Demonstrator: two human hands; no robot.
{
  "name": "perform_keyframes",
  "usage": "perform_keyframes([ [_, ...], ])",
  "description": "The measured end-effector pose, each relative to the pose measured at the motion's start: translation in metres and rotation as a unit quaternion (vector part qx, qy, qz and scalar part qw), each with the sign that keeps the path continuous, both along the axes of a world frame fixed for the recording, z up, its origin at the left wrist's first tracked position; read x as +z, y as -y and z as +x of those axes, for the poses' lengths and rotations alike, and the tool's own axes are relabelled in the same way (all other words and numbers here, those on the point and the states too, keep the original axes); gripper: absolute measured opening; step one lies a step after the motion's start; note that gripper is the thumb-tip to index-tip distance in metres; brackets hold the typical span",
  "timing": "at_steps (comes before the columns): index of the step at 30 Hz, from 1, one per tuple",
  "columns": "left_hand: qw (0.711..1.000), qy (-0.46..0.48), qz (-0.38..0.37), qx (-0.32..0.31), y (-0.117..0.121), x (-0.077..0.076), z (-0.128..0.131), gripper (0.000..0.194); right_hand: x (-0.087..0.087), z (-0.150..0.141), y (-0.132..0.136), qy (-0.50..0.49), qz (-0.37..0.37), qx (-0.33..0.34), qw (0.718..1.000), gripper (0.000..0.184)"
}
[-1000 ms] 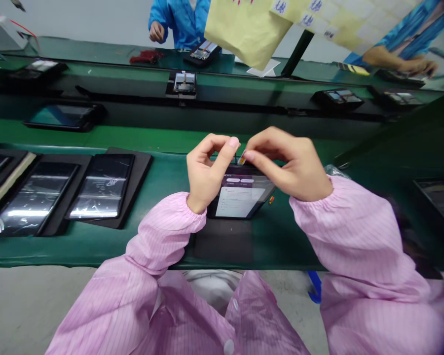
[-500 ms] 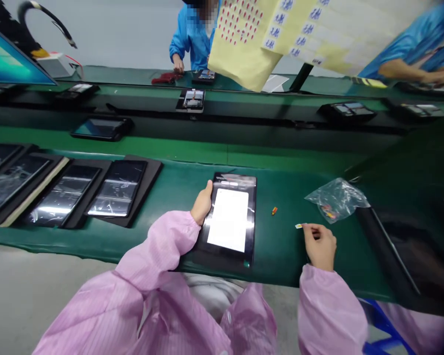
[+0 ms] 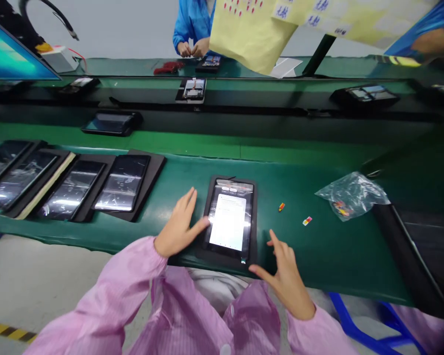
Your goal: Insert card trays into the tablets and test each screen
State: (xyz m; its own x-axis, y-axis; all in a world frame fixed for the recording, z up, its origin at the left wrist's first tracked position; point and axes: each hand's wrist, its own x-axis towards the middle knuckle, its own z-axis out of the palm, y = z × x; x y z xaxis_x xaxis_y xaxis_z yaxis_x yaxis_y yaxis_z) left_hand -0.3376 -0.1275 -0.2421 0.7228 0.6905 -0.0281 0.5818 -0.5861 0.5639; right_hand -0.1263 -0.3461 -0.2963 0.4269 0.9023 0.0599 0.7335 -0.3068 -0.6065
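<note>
Left hand (image 3: 179, 224) lies open and flat on the green bench mat (image 3: 318, 256), fingers spread, thumb at or just touching the tablet's left edge; holds nothing. Right hand (image 3: 286, 276) is open too, fingers splayed and raised, thumb just beside the tablet's lower right corner; nothing in it. The tablet (image 3: 229, 219) sits at centre, upright to the view, screen lit with a white panel, on a black pad (image 3: 227, 259) between the hands. Both hands stay clear of the screen, and the lit panel is fully visible.

Right of the tablet, a small orange part (image 3: 281, 207) and a small white-and-red tag (image 3: 307, 221) lie apart on the mat, with a clear plastic bag (image 3: 351, 195) of small coloured bits beyond them. Left of the hands, film-covered black tablets (image 3: 122, 182) sit in a row on dark pads. Further up, a co-worker's hands (image 3: 191, 49) work across the line, and a hanging yellow sheet (image 3: 251, 29) covers part of the top of the frame.
</note>
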Motion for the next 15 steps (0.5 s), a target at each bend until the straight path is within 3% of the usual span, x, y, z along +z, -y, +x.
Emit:
perform_keyframes([
  [3,0.992,-0.039,-0.014,-0.117,0.030,-0.025,-0.022,0.118,-0.008,-0.024,0.004,0.004,-0.017,0.027,0.999,0.099],
  [5,0.991,-0.043,-0.001,-0.128,0.037,-0.042,-0.020,0.130,-0.013,-0.029,-0.006,0.028,-0.008,0.019,0.999,0.094],
  [7,0.994,-0.032,0.010,-0.105,0.027,-0.051,-0.003,0.130,-0.016,-0.017,-0.029,0.058,-0.002,0.018,0.998,0.088],
  [11,0.995,0.054,0.000,-0.079,-0.041,-0.040,0.059,0.118,-0.006,0.055,-0.116,0.133,-0.038,0.029,0.990,0.080],
  [13,0.990,0.123,0.010,-0.063,-0.083,-0.028,0.097,0.105,0.010,0.096,-0.170,0.132,-0.105,0.026,0.985,0.071],
  [15,0.989,0.135,0.021,-0.048,-0.119,-0.018,0.134,0.105,0.030,0.126,-0.218,0.137,-0.106,0.015,0.985,0.055],
])
